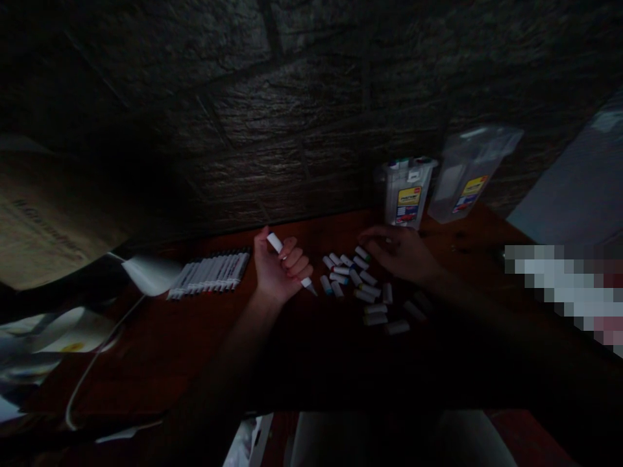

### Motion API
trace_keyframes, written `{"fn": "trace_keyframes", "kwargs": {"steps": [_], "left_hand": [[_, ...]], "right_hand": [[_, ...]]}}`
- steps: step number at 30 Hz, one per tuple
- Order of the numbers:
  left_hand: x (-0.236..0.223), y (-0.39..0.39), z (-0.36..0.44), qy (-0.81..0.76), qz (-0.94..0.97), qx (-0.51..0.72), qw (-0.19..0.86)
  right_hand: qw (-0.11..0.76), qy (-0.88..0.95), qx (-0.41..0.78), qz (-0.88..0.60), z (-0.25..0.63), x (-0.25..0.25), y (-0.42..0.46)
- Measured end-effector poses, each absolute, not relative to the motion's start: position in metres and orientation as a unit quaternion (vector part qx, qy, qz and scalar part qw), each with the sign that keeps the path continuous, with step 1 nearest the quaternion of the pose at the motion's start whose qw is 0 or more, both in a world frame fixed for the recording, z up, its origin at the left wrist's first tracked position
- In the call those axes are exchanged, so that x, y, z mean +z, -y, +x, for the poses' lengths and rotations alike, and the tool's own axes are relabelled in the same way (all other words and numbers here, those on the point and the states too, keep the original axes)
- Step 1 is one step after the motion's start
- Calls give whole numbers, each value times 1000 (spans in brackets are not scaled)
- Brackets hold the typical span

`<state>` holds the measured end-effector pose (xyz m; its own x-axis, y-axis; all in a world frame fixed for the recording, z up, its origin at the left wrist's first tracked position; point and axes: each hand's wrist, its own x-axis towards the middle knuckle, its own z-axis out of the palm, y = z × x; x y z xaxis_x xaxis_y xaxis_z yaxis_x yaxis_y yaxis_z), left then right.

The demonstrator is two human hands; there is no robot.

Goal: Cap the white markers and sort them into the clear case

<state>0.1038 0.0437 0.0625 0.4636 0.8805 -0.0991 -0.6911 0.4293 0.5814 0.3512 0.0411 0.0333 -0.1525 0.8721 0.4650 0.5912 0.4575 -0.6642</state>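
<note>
My left hand (283, 267) is closed around a white marker (275, 242), which slants with its narrow tip down and to the right. No cap shows over that tip. Beside it, several loose marker caps (367, 290), white with coloured ends, lie scattered on the brown table. Over the far right edge of these caps hovers my right hand (402, 250), its fingers loosely bent and apart, with nothing visible in them. Left of my left hand, a row of white markers (211, 272) with dark ends lies side by side.
Against the dark brick wall stand a clear plastic case (407, 194) with markers in it and a second clear case (462, 175). At the left are a brown paper bag (53, 220), a white curled sheet (153, 275) and a white cable (95, 360). The room is dim.
</note>
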Motion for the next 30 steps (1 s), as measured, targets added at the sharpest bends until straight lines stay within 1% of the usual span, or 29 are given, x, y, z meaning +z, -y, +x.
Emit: {"fn": "trace_keyframes", "kwargs": {"steps": [18,26,30], "left_hand": [[57,-49,102,-219,199,557,776],[52,-48,105,-222,215,557,771],[51,-48,108,-209,228,558,770]], "right_hand": [[435,732,173,-496,351,35,-40],[432,729,173,-502,351,35,-41],[449,723,172,-496,352,33,-43]]}}
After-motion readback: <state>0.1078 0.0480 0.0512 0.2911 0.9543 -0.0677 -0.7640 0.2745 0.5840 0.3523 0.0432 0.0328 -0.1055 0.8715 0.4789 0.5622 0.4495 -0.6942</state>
